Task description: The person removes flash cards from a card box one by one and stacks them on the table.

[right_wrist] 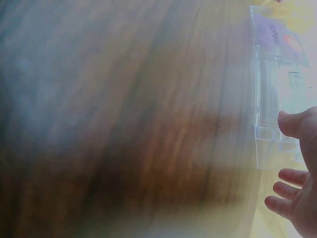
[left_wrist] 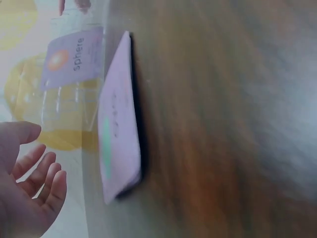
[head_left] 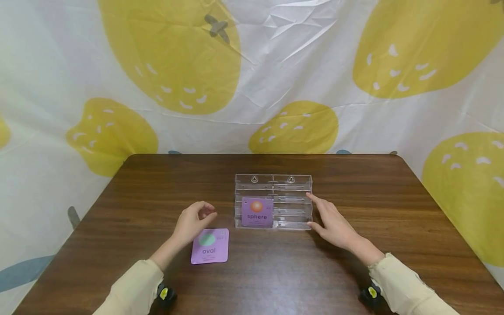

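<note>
A clear plastic rack [head_left: 292, 213] with stepped tiers in two columns stands on the table. In its lower left pocket sits a purple card reading "sphere" [head_left: 257, 217], with an orange ball printed on it. Another purple card, reading "oval" [head_left: 210, 256], lies face up to the left of the rack. My left hand [head_left: 190, 224] is over the far left corner of the oval card, fingers loosely bent and holding nothing. At the rack's right side is my right hand [head_left: 334, 223], its thumb and forefinger extended to the edge. In the right wrist view, the thumb overlaps the rack [right_wrist: 267, 99].
The brown wooden table [head_left: 275, 280] has its far edge against a white curtain [head_left: 220, 135] printed with big yellow fruit. Dark wrist cameras [head_left: 167, 296] are strapped under both sleeves.
</note>
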A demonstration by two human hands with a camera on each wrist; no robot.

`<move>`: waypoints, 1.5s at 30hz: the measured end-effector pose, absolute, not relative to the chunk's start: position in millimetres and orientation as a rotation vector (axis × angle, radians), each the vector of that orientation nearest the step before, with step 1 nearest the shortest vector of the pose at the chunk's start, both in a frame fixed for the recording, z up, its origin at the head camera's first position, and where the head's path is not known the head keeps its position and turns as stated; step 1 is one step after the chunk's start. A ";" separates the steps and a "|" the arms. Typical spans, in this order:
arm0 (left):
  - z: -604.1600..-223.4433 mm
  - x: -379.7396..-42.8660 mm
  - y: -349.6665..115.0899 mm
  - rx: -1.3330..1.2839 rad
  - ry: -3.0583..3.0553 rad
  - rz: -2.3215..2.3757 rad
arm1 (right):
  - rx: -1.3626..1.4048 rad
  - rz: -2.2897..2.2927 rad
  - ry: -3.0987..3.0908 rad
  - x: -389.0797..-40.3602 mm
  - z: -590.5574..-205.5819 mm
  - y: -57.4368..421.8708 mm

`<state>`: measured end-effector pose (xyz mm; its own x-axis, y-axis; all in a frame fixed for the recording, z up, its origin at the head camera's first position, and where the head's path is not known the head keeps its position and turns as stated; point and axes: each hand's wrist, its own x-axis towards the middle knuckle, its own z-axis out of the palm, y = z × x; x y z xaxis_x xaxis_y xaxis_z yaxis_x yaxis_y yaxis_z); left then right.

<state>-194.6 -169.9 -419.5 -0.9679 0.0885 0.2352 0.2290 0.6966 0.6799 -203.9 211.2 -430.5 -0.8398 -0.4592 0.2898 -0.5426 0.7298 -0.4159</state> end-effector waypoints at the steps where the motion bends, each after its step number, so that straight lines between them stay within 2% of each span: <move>1: -418.1 -195.4 -167.6 -0.270 -2.719 -1.126 | 0.806 0.743 -2.764 -203.7 -430.7 211.3; 25: -403.8 -205.4 -134.6 -0.535 -2.629 -1.460 | 0.809 0.754 -2.768 -204.1 -430.8 211.2; 45: -403.3 -211.4 -114.0 -0.559 -2.547 -1.474 | 0.794 0.766 -2.769 -203.6 -430.6 211.1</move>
<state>-211.4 -114.0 -403.3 -0.9199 0.2440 0.3071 0.3878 0.4490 0.8050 -203.6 211.1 -430.6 -0.8463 -0.4504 0.2845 -0.5326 0.7279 -0.4318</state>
